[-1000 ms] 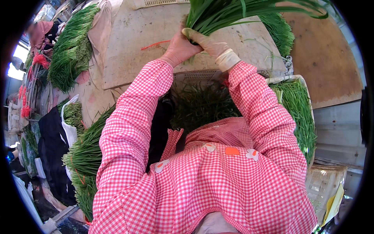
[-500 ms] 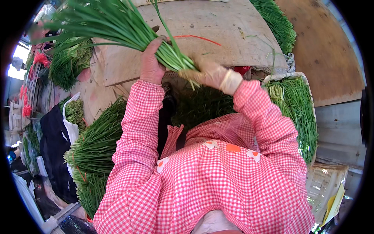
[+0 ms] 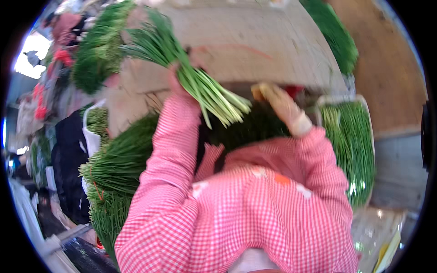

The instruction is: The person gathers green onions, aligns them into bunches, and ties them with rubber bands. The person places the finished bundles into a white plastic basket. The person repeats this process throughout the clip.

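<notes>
My left hand [image 3: 176, 82] is closed round a bunch of garlic chives [image 3: 202, 86] above the near edge of the board. The green leaves point up and to the left, and the pale stem ends fan out down to the right. To the right of those ends is my right hand [image 3: 277, 100] in a pale glove with brownish fingertips, apart from the bunch. Motion smears its fingers, so I cannot make out whether they hold anything. A thin red strip [image 3: 232, 47] lies on the wooden board [image 3: 282, 27] beyond the bunch.
Bundled chives [image 3: 123, 159] are heaped by my left arm, with another pile [image 3: 98, 45] at the far left. A pale-rimmed crate [image 3: 369, 123] full of chives stands at my right. More chives [image 3: 334, 38] lie along the board's right side, beside a brown wooden panel [image 3: 387, 73].
My right hand has come away from the stem ends and moved right. The bunch, still in my left hand, now has its stems spread lower. The whole view has shifted slightly.
</notes>
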`<state>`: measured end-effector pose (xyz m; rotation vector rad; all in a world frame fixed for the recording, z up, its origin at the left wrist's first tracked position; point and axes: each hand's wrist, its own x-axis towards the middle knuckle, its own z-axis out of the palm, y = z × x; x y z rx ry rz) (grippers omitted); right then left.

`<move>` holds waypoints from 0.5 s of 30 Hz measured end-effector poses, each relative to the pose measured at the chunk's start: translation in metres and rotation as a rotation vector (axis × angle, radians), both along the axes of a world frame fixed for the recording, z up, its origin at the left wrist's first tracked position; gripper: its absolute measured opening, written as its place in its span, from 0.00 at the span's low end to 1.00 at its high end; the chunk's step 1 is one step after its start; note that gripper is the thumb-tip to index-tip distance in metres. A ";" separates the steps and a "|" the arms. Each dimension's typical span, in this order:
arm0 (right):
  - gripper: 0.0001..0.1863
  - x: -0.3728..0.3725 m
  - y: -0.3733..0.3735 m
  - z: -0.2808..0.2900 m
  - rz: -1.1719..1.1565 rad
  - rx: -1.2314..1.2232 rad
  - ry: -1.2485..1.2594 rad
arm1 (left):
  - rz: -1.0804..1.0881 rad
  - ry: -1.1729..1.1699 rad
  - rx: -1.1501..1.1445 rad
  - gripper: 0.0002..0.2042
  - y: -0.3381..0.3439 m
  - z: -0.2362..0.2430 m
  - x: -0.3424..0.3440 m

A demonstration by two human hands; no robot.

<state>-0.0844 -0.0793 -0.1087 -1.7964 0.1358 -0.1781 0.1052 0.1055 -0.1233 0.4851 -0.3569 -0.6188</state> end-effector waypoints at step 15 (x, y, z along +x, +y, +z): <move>0.23 0.001 0.038 -0.037 0.278 0.231 0.231 | -0.179 0.172 0.093 0.20 -0.005 -0.029 -0.001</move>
